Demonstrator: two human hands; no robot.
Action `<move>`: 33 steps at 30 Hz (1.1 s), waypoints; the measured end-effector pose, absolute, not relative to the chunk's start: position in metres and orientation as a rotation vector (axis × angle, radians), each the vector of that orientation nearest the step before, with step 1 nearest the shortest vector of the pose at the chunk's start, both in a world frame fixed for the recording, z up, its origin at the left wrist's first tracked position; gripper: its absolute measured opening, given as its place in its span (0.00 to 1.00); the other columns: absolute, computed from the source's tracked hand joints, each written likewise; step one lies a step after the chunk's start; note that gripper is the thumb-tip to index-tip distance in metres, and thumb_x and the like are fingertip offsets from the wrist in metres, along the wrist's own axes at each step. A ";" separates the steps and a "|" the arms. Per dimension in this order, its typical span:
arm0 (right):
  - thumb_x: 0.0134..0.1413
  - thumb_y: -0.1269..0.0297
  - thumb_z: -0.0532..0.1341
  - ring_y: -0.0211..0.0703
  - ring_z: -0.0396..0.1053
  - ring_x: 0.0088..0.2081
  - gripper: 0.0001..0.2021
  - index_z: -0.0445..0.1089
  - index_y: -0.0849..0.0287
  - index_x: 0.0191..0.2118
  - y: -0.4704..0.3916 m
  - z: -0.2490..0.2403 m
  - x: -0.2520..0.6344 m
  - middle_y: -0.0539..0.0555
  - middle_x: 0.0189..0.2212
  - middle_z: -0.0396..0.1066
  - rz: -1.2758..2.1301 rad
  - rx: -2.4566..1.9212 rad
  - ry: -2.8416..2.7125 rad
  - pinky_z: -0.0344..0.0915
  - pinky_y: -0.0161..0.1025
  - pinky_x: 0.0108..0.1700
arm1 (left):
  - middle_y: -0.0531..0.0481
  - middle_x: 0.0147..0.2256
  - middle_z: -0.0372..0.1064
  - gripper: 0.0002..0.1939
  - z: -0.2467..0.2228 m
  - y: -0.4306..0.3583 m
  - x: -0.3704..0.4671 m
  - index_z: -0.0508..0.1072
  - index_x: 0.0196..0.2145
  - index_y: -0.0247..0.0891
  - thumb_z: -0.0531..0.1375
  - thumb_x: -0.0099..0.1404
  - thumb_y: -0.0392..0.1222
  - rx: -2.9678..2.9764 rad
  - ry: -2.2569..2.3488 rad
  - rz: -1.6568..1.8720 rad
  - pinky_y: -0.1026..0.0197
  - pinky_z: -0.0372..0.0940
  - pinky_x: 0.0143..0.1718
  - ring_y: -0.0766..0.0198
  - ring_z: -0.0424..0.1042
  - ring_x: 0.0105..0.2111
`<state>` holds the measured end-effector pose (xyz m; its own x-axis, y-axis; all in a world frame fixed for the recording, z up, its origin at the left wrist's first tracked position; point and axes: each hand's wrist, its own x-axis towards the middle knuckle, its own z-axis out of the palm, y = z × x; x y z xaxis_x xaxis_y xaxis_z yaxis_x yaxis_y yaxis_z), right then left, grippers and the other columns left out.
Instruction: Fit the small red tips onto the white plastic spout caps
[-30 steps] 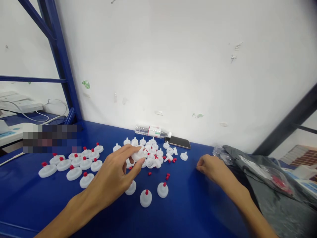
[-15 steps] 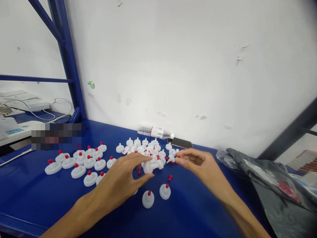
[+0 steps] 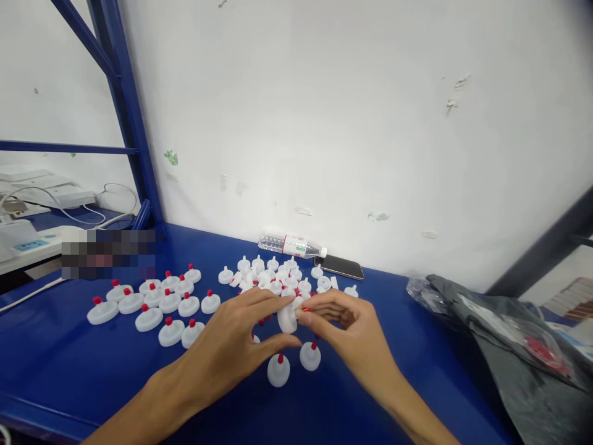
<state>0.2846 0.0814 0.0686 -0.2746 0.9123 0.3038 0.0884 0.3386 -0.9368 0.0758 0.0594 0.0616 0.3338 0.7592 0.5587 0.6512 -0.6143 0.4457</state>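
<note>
My left hand (image 3: 231, 327) grips a white plastic nozzle cap (image 3: 287, 319) between thumb and fingers, its spout turned towards the right. At that spout, my right hand (image 3: 352, 330) pinches a small red tip cap (image 3: 306, 309), mostly covered by the fingertips. Whether the red piece is seated on the spout, I cannot tell. Behind both hands lies a pile of white nozzle caps (image 3: 258, 264) without red tips. Two red-tipped nozzle caps (image 3: 278, 372) stand just below my hands, and several more red-tipped caps (image 3: 148, 319) stand to the left.
A clear water bottle (image 3: 296, 246) lies against the wall, beside a dark phone (image 3: 340, 267). Grey plastic bags (image 3: 486, 334) cover the right side of the blue table (image 3: 370, 408). A blue metal post (image 3: 134, 117) and a white power strip (image 3: 41, 244) are at the left.
My right hand has moved left with the red tip cap to meet the white nozzle cap. My left hand has shifted slightly right. A white nozzle cap now shows behind my right hand.
</note>
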 end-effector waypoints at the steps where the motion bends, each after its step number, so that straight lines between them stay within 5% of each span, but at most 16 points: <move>1: 0.52 0.58 0.72 0.44 0.78 0.35 0.08 0.80 0.55 0.37 0.082 0.072 0.289 0.52 0.34 0.81 1.032 -0.940 -1.666 0.74 0.37 0.38 | 0.48 0.42 0.79 0.25 0.063 0.059 0.075 0.76 0.55 0.41 0.66 0.64 0.56 2.438 1.328 1.148 0.62 0.64 0.23 0.67 0.65 0.22; 7: 0.58 0.63 0.65 0.46 0.78 0.36 0.05 0.79 0.53 0.35 0.097 0.087 0.331 0.51 0.34 0.81 0.562 -1.366 -1.952 0.73 0.41 0.42 | 0.50 0.40 0.78 0.15 0.074 0.064 0.065 0.79 0.47 0.42 0.55 0.74 0.48 2.280 1.535 1.229 0.62 0.63 0.26 0.65 0.68 0.27; 14: 0.54 0.65 0.66 0.48 0.77 0.34 0.02 0.76 0.54 0.31 0.108 0.079 0.354 0.52 0.31 0.80 0.701 -1.629 -2.227 0.69 0.40 0.35 | 0.53 0.37 0.77 0.12 0.072 0.070 0.060 0.78 0.39 0.44 0.55 0.73 0.45 2.309 1.618 1.199 0.59 0.64 0.35 0.63 0.68 0.29; 19: 0.64 0.54 0.62 0.50 0.74 0.47 0.10 0.78 0.50 0.44 0.101 0.079 0.337 0.51 0.44 0.79 0.358 -1.454 -2.273 0.69 0.46 0.49 | 0.53 0.37 0.78 0.12 0.070 0.072 0.062 0.78 0.37 0.43 0.55 0.73 0.45 2.324 1.583 1.183 0.59 0.64 0.37 0.62 0.70 0.32; 25: 0.71 0.67 0.53 0.51 0.68 0.54 0.16 0.74 0.51 0.56 0.093 0.052 0.301 0.54 0.49 0.76 0.131 -1.055 -2.562 0.65 0.52 0.57 | 0.52 0.37 0.78 0.12 0.068 0.072 0.061 0.78 0.37 0.42 0.55 0.73 0.44 2.330 1.563 1.200 0.59 0.64 0.34 0.62 0.71 0.32; 29: 0.70 0.72 0.53 0.52 0.69 0.53 0.18 0.73 0.55 0.58 0.094 0.044 0.300 0.56 0.49 0.76 0.173 -1.055 -2.581 0.65 0.53 0.56 | 0.52 0.36 0.78 0.12 0.068 0.071 0.062 0.78 0.37 0.42 0.55 0.73 0.44 2.341 1.556 1.201 0.59 0.65 0.35 0.62 0.71 0.32; 33: 0.70 0.70 0.54 0.48 0.70 0.52 0.17 0.75 0.48 0.56 0.092 0.060 0.306 0.52 0.50 0.77 0.414 -1.031 -2.424 0.64 0.50 0.57 | 0.52 0.38 0.78 0.09 0.069 0.068 0.063 0.78 0.40 0.43 0.57 0.72 0.44 2.342 1.541 1.211 0.59 0.67 0.33 0.62 0.72 0.33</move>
